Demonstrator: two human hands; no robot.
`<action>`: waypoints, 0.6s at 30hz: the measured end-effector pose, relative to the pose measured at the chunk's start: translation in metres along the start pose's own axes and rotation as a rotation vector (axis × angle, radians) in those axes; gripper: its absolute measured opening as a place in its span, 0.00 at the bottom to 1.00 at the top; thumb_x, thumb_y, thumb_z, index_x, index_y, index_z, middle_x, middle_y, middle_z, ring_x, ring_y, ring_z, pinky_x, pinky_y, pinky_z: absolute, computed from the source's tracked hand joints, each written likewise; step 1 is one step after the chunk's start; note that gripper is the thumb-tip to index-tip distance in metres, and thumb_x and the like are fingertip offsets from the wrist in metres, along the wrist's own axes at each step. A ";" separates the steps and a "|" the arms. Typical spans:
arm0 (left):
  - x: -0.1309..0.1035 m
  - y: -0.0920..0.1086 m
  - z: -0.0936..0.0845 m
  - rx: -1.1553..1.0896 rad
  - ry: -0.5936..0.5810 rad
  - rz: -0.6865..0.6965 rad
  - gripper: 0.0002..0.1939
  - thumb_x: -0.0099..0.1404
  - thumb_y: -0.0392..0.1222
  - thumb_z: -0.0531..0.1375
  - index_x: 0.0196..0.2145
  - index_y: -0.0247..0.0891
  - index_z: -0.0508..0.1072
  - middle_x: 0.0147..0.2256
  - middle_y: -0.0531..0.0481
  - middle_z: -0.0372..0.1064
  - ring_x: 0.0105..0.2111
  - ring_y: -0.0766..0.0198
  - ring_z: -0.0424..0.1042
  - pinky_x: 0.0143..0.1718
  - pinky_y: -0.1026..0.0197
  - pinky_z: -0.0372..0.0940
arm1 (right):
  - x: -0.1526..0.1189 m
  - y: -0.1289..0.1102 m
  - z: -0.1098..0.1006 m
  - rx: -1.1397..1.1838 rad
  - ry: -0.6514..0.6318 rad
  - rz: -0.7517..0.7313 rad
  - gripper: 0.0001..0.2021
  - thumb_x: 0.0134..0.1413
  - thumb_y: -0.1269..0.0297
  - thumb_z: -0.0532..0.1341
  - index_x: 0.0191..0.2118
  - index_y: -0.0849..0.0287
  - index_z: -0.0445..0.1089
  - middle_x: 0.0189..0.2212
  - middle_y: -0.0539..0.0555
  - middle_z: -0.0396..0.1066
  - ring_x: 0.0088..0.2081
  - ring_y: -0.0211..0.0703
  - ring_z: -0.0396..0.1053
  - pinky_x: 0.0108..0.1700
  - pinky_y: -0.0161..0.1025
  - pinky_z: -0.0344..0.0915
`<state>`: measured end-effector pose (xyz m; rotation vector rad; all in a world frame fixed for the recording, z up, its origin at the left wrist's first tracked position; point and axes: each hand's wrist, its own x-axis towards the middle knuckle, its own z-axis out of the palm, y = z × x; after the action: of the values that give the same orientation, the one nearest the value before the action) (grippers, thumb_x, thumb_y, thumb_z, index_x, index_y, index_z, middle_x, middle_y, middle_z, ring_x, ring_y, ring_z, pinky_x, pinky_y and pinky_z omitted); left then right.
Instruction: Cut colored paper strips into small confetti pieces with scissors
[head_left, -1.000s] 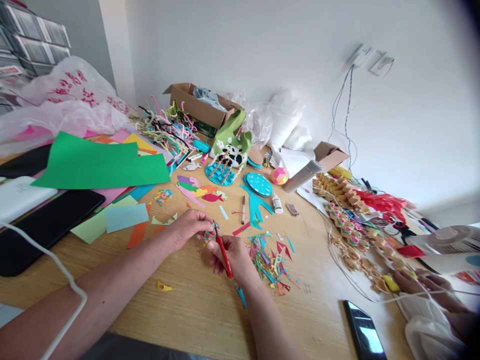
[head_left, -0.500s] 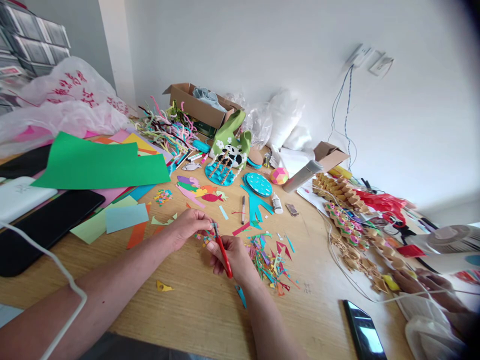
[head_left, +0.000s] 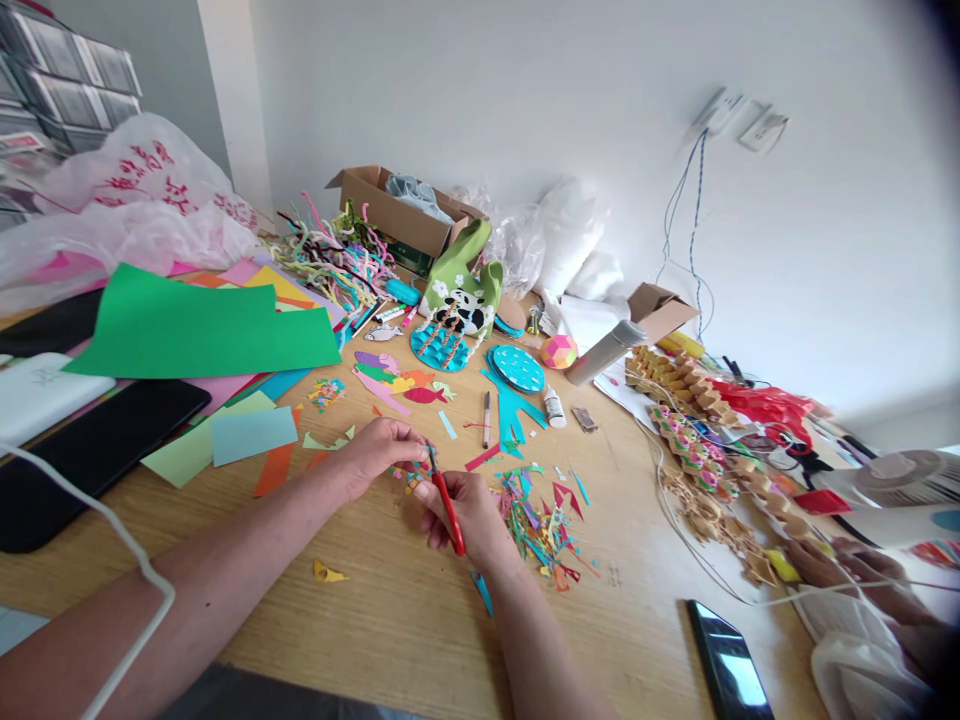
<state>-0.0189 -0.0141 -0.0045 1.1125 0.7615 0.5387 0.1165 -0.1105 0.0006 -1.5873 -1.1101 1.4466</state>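
Note:
Red-handled scissors (head_left: 450, 512) are gripped in my right hand (head_left: 471, 515), with the blades pointing up and left toward my left hand (head_left: 388, 447). The fingertips of my left hand are pinched together at the blade tips; whatever is between them is too small to make out. Under the hands lies a small heap of coloured paper bits (head_left: 409, 477). To the right of my right hand spreads a pile of paper scraps (head_left: 536, 525). Beyond my hands are several cut paper fish (head_left: 426, 395) and another little heap of paper bits (head_left: 327, 394).
Green paper (head_left: 195, 335) covers other sheets at the left, beside a black phone-like slab (head_left: 105, 465). A pen (head_left: 487, 420), a glue bottle (head_left: 553, 408) and a grey cylinder (head_left: 607, 352) stand or lie farther back. Another person's hands (head_left: 847, 570) are at the right, near a phone (head_left: 726, 655).

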 end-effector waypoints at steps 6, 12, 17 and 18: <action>0.001 -0.003 -0.001 0.035 -0.020 0.005 0.10 0.46 0.41 0.63 0.27 0.33 0.75 0.34 0.45 0.75 0.28 0.65 0.67 0.29 0.63 0.59 | 0.001 0.001 0.000 0.020 0.002 -0.015 0.23 0.39 0.45 0.66 0.22 0.62 0.62 0.12 0.48 0.65 0.11 0.34 0.63 0.12 0.27 0.57; 0.001 -0.002 -0.002 0.046 -0.041 0.015 0.08 0.47 0.41 0.63 0.24 0.33 0.75 0.41 0.44 0.73 0.27 0.67 0.66 0.28 0.63 0.57 | 0.002 0.001 0.000 0.019 -0.002 -0.016 0.22 0.39 0.45 0.66 0.23 0.61 0.62 0.12 0.48 0.66 0.11 0.34 0.63 0.12 0.27 0.57; 0.001 -0.002 -0.002 -0.004 -0.019 -0.014 0.10 0.46 0.41 0.64 0.27 0.33 0.75 0.34 0.45 0.74 0.27 0.66 0.67 0.28 0.63 0.57 | 0.002 0.001 -0.001 0.020 0.006 -0.007 0.22 0.39 0.45 0.66 0.22 0.61 0.61 0.12 0.48 0.66 0.11 0.34 0.63 0.12 0.27 0.57; 0.001 -0.003 -0.002 -0.016 -0.013 -0.023 0.11 0.46 0.41 0.64 0.28 0.33 0.75 0.31 0.46 0.74 0.27 0.65 0.67 0.28 0.63 0.57 | 0.001 0.001 -0.001 0.024 0.010 -0.006 0.22 0.39 0.45 0.66 0.21 0.61 0.61 0.12 0.48 0.66 0.11 0.34 0.63 0.11 0.27 0.57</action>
<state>-0.0197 -0.0129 -0.0076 1.0903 0.7570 0.5170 0.1176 -0.1096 -0.0007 -1.5714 -1.0872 1.4417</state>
